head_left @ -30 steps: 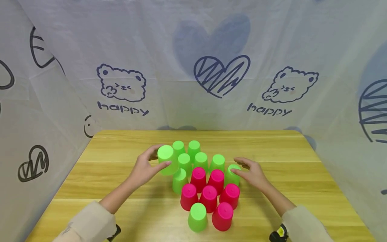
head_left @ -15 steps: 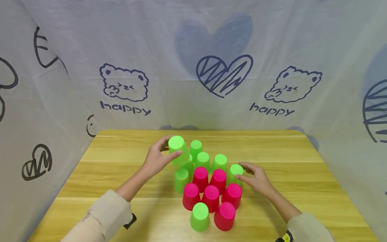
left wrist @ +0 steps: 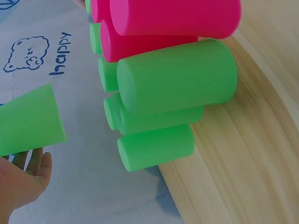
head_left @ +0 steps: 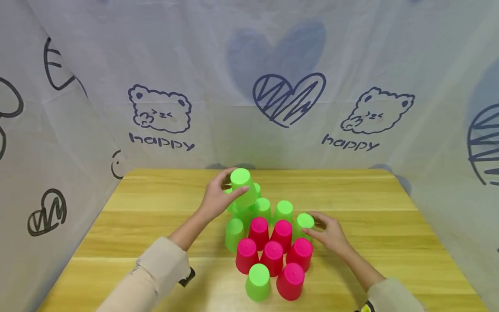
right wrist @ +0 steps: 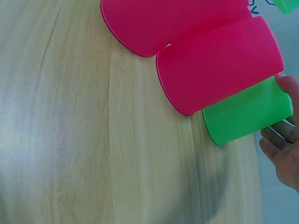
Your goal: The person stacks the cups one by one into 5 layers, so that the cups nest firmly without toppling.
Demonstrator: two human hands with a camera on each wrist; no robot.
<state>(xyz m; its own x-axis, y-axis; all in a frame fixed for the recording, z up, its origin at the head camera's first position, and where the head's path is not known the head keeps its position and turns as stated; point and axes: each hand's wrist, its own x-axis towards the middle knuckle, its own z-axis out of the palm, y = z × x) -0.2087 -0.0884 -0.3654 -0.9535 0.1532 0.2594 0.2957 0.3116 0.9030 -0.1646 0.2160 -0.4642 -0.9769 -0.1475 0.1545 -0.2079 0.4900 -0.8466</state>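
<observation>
My left hand [head_left: 219, 195] holds an upside-down green plastic cup [head_left: 240, 178], raised above the green cups at the back of the group. Its thumb lies across the near side, and the left wrist view shows this cup [left wrist: 30, 119] apart from the standing ones. At the group's right end, my right hand [head_left: 331, 233] grips another upside-down green cup [head_left: 305, 221] by its upper part, thumb in front and fingers behind. That cup [right wrist: 250, 112] stands on the table beside a pink cup [right wrist: 219, 65]. Some rear green cups are partly hidden by the raised one.
Several pink cups [head_left: 274, 256] stand upside down close together in the middle. One green cup [head_left: 259, 282] is at the front, another green cup [head_left: 234, 234] on the left. The wooden table [head_left: 148, 190] ends at a printed cloth backdrop [head_left: 218, 86].
My left hand has carried its green cup up, right and away over the rear cups. My right hand has closed in on the green cup at the right, which stays standing.
</observation>
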